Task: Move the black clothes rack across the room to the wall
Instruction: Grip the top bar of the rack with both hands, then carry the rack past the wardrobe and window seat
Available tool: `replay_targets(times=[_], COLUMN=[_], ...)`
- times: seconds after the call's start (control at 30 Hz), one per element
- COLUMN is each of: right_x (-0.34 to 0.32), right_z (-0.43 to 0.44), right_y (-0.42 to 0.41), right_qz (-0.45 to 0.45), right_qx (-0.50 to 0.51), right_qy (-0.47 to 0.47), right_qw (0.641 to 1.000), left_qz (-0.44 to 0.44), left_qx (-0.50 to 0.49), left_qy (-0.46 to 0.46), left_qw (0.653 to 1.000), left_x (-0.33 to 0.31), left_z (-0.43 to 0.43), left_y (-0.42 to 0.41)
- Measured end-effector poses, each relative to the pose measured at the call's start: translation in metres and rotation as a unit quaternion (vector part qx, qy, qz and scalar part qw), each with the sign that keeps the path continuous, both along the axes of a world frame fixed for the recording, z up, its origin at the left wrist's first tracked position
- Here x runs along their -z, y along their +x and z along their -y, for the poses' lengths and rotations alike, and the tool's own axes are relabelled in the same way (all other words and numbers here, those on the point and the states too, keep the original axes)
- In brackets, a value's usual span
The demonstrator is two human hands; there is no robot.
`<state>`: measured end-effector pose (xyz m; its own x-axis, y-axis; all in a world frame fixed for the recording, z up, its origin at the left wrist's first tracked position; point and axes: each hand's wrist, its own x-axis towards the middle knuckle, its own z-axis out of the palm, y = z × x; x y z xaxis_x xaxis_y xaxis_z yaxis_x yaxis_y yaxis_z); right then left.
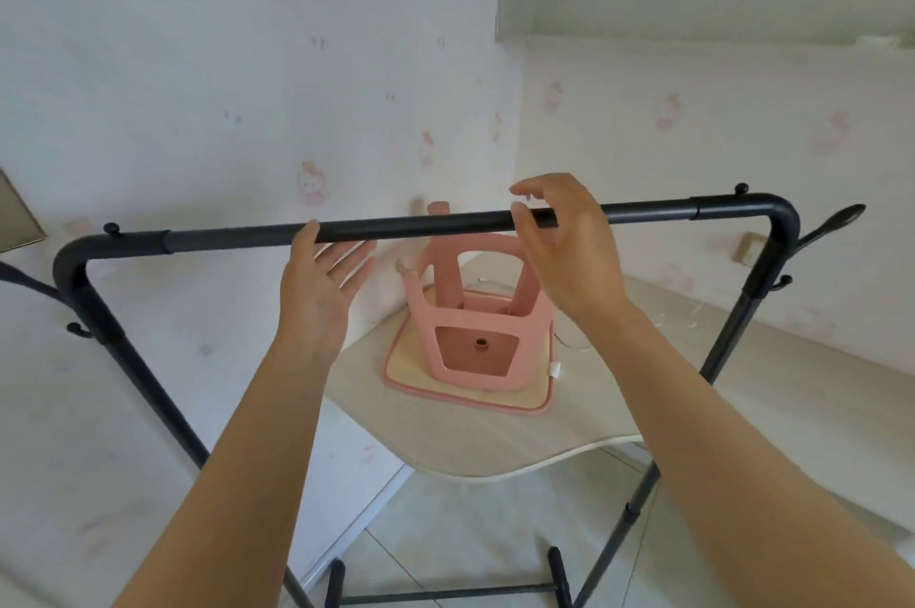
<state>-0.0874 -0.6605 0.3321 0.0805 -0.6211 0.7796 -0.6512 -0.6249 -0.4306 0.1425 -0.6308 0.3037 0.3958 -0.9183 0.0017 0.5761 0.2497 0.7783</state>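
Head view, read from left to right. Black clothes rack (pixel 421 227) stands directly in front of the person, its horizontal top bar spanning almost the whole width and bending down at rounded corners into two slanted uprights; small knobs sit on top of the bar near each corner, and hooks project from both uprights. Left hand (pixel 319 290) is spread flat with the palm facing forward and the fingers wide apart; the fingertips reach up behind the underside of the bar, and nothing is grasped. Right hand (pixel 569 246) hovers at the bar with the fingers loosely curled and the thumb against the front of the bar; the hand is not closed around it. Between and beyond the two hands, a pink stool (pixel 475 310) lies upside down on a pale desk (pixel 495 444), its legs pointing upward and its seat resting on a pink-edged mat (pixel 525 397). Desk and stool sit in the corner formed by walls covered in wallpaper (pixel 198 63) with faint pink cartoon figures. Rack base bars (pixel 445 592) rest on a tiled floor (pixel 470 533) at the lower edge.
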Motion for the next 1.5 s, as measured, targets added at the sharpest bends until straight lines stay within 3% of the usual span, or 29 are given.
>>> replay_targets(times=[0.23,0.63,0.8,1.0,1.3,1.5], right_x=[0.008,0.008,-0.001,-0.006,-0.008,-0.007], right_z=[0.028,0.040,0.035,0.032,0.012,0.002], right_y=[0.005,-0.009,-0.006,-0.014,-0.032,-0.053], right_qz=[-0.136,-0.230,-0.220,-0.256,-0.186,-0.216], right_qx=[0.117,0.152,0.181,0.249,0.239,0.292], right_qy=[-0.015,-0.031,0.012,0.069,-0.003,0.041], right_qw=[0.984,0.961,0.959,0.932,0.953,0.931], left_qz=[-0.030,-0.059,-0.059,-0.067,-0.070,-0.077], left_qx=[-0.042,-0.023,-0.024,0.002,0.043,0.063], left_qy=[-0.010,-0.032,-0.032,-0.027,-0.029,-0.021], left_qw=[0.999,0.998,0.997,0.997,0.996,0.995], left_x=[-0.001,-0.011,-0.009,-0.012,-0.013,-0.013], left_z=[0.009,0.018,0.017,0.016,0.015,0.018], left_y=[0.003,-0.008,-0.009,-0.019,-0.036,-0.052])
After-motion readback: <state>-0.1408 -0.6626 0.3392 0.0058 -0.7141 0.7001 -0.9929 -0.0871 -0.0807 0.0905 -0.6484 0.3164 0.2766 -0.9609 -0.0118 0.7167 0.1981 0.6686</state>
